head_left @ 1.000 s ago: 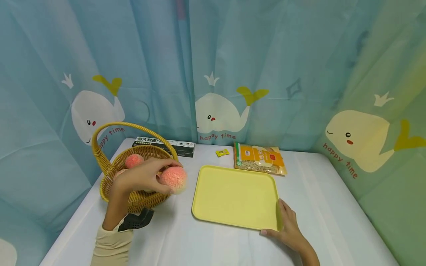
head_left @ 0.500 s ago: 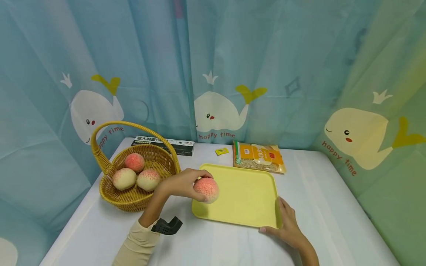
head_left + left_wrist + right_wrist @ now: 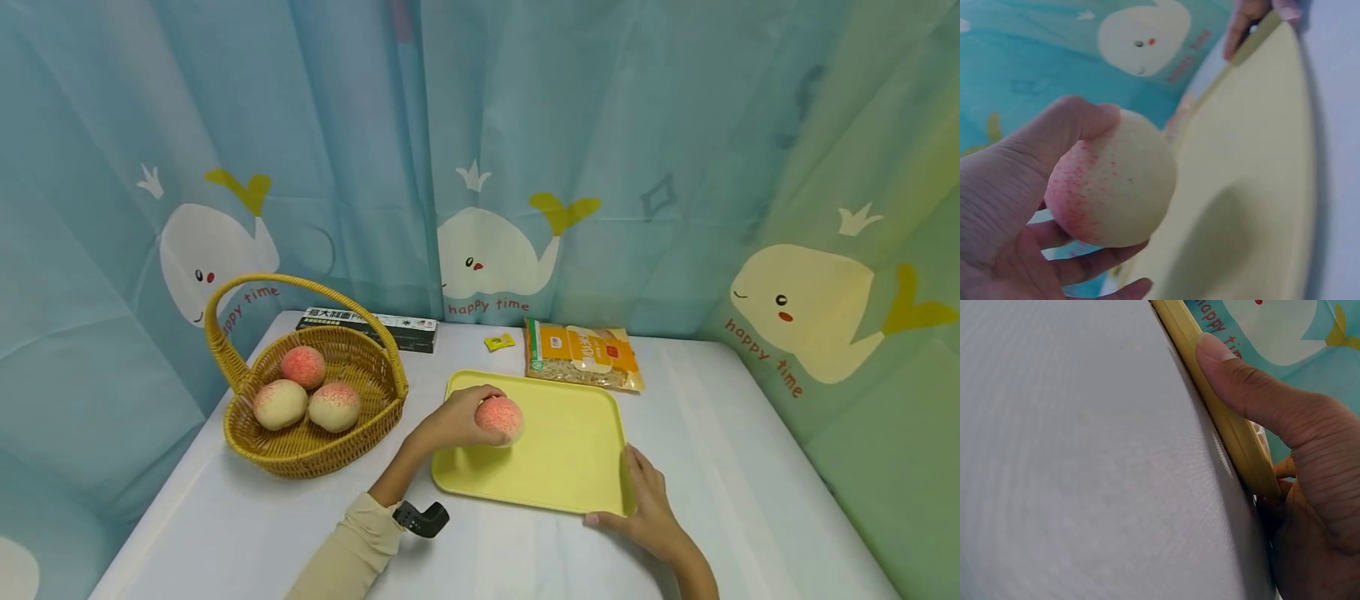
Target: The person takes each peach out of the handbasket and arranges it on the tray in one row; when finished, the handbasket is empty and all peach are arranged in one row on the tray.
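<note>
My left hand [image 3: 465, 419] holds a pink-and-cream peach [image 3: 500, 420] over the left half of a yellow tray [image 3: 570, 450]. In the left wrist view, thumb and fingers wrap the peach [image 3: 1113, 181], whose shadow falls on the tray below. At the tray's near right corner, my right hand [image 3: 651, 512] grips the rim, thumb on the front edge and fingers along the right side. The right wrist view shows that thumb [image 3: 1241, 384] against the tray's outer edge [image 3: 1235, 437]. Three more peaches [image 3: 335, 407] lie in a woven basket [image 3: 315, 462] on the left.
Behind the basket lies a black-and-white box [image 3: 408, 333]. A small yellow packet [image 3: 498, 342] and an orange bag of dry food [image 3: 585, 357] lie beyond the tray's far edge. A whale-print curtain [image 3: 360, 167] encloses the white table [image 3: 750, 483] at the back and sides.
My left hand has carried the peach rightward from above the basket to over the tray, uncovering the peaches in the basket. My right hand stays at the tray's corner.
</note>
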Demonstrator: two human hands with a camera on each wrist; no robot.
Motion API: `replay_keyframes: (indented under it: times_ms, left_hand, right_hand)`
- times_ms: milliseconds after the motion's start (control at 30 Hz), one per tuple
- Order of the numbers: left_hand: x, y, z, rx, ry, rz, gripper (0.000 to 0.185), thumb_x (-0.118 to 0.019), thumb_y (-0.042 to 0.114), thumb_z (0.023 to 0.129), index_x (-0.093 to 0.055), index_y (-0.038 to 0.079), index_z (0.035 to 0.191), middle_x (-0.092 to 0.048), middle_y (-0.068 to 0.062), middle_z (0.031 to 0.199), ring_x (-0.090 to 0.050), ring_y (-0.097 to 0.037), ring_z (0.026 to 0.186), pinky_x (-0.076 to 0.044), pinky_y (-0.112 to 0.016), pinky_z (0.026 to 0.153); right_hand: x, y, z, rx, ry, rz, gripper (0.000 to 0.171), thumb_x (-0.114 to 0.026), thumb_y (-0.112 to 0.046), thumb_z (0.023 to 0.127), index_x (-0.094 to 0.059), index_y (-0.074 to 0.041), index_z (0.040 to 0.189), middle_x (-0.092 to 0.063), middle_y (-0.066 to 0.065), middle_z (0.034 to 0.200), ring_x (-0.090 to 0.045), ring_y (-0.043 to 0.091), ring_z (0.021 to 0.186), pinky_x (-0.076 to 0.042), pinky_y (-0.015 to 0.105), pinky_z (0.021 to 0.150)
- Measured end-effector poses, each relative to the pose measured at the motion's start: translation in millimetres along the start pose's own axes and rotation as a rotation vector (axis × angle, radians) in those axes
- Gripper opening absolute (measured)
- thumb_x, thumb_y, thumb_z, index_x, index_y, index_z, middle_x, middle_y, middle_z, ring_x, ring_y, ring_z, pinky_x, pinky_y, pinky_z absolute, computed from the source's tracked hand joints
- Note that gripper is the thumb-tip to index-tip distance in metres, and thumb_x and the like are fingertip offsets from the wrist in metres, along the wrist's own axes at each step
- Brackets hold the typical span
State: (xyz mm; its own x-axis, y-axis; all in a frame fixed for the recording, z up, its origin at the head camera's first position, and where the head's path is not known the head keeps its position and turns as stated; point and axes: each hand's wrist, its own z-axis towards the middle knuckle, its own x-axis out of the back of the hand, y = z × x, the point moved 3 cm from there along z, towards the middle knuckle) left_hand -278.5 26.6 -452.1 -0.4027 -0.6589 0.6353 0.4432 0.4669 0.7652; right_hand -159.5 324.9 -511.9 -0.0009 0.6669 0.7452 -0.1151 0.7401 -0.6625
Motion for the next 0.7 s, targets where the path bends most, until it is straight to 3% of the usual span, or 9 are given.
replay_keyframes:
  times_ms: [333, 567, 700]
  left_hand:
    - [-40.8, -8.8, 30.2, 0.061, 0.038, -0.046, 0.064, -0.081, 0.035, 0.076, -0.057, 0.011, 0.130, -0.065, -0.003, 0.121, -0.060, -0.016, 0.108, -0.050, -0.030, 0.089]
    - [-58.2, -4.6, 49.8, 0.074, 0.069, -0.077, 0.066, -0.081, 0.037, 0.074, -0.057, 0.012, 0.131, -0.064, -0.004, 0.121, -0.061, -0.014, 0.102, -0.051, -0.027, 0.082]
    - [-66.9, 1.8, 61.8, 0.074, 0.054, -0.082, 0.067, -0.081, 0.038, 0.075, -0.056, 0.012, 0.132, -0.064, -0.004, 0.121, -0.062, -0.013, 0.101, -0.051, -0.025, 0.080]
  right_hand:
    - [0, -1, -1, 0.014, 0.015, 0.000, 0.124, -0.087, -0.031, 0.069, -0.005, 0.013, 0.151, -0.007, 0.036, 0.153, -0.010, 0.056, 0.134, -0.021, 0.077, 0.100]
    - [-2, -1, 0, 0.025, 0.032, -0.002, 0.123, -0.087, -0.030, 0.069, -0.007, 0.015, 0.150, -0.009, 0.036, 0.153, -0.012, 0.056, 0.134, -0.021, 0.077, 0.100]
    - [0, -1, -1, 0.019, 0.029, -0.007, 0.124, -0.088, -0.031, 0.068, -0.007, 0.014, 0.150, -0.009, 0.037, 0.153, -0.011, 0.057, 0.134, -0.020, 0.077, 0.101]
